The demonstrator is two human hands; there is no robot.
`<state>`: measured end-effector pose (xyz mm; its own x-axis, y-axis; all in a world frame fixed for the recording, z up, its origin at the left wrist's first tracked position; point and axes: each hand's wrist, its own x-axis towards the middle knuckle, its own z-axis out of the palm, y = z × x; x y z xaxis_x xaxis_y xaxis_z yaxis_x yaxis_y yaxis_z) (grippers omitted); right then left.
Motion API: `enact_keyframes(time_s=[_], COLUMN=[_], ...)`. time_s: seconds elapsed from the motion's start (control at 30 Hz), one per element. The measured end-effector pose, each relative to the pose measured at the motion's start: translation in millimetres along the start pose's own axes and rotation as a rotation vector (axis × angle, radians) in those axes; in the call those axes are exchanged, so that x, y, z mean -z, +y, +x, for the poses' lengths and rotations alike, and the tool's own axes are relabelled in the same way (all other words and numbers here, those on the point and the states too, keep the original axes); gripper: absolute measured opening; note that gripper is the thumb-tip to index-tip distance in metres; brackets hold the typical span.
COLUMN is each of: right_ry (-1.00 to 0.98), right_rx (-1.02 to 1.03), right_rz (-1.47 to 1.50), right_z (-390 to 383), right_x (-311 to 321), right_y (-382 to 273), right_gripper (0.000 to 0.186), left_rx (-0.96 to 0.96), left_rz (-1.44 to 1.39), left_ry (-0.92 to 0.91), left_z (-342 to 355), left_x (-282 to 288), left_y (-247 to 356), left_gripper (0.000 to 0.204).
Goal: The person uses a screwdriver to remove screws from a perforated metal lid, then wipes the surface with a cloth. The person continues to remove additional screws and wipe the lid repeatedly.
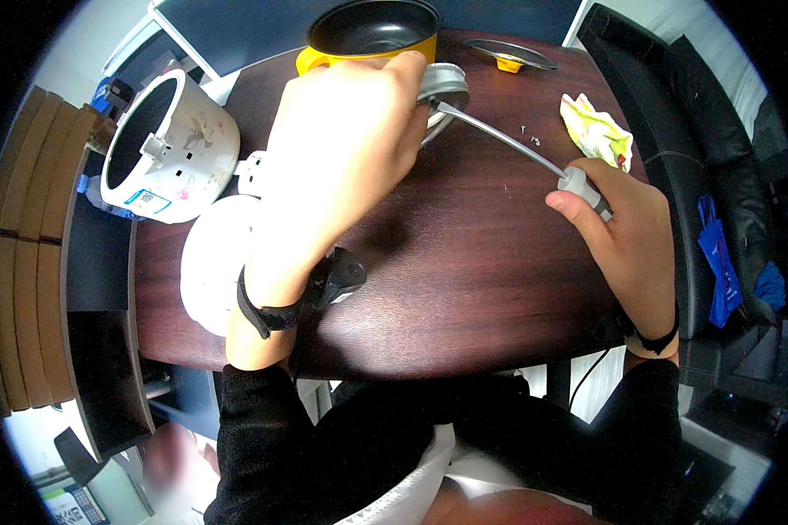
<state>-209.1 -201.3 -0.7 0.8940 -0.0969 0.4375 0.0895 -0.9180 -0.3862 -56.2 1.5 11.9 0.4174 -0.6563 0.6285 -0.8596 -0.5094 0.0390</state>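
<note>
My left hand [350, 131] is closed around a round, silvery metal part [446, 83], held up over the table. In my right hand [630, 227] is a screwdriver [508, 144] with a grey handle and a long shaft. Its shaft slants up to the left, and the tip meets the metal part near my left fingers. Whether it sits in a screw cannot be made out. Several small screws [534, 140] lie loose on the table beyond the shaft. Beneath my left forearm is a white rounded part [214, 262], partly hidden, with a black piece [346, 271] on the forearm's other side.
A white, flower-patterned cooker body [197, 136] tilts at the table's left. At the back stand a yellow pot [420, 44] with a dark inside and a lid [525, 54] with a yellow knob. A crumpled cloth [597, 131] lies at the right. Beyond is a black sofa [665, 149].
</note>
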Motion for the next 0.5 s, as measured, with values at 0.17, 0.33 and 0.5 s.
enact_keyframes(time_s=[0.17,0.33,0.5], right_ry=[-0.087,-0.312,-0.585], right_rx=[-0.048,-0.150,-0.317], right_rz=[0.120,0.387,0.940], right_z=[5.2,15.8,19.7], right_x=[-5.1,-4.2,-13.2], right_y=[2.1,13.0,19.2], right_gripper=[0.033,0.037,0.043], left_rx=[0.023,-0.024,-0.013], left_rz=[0.027,0.033,-0.009], left_ry=[-0.016,0.082,0.192], left_z=[0.5,-0.2,1.7], left_x=[8.1,7.4,11.1], left_y=[-1.1,-6.8,-10.6], left_gripper=[0.032,0.031,0.029])
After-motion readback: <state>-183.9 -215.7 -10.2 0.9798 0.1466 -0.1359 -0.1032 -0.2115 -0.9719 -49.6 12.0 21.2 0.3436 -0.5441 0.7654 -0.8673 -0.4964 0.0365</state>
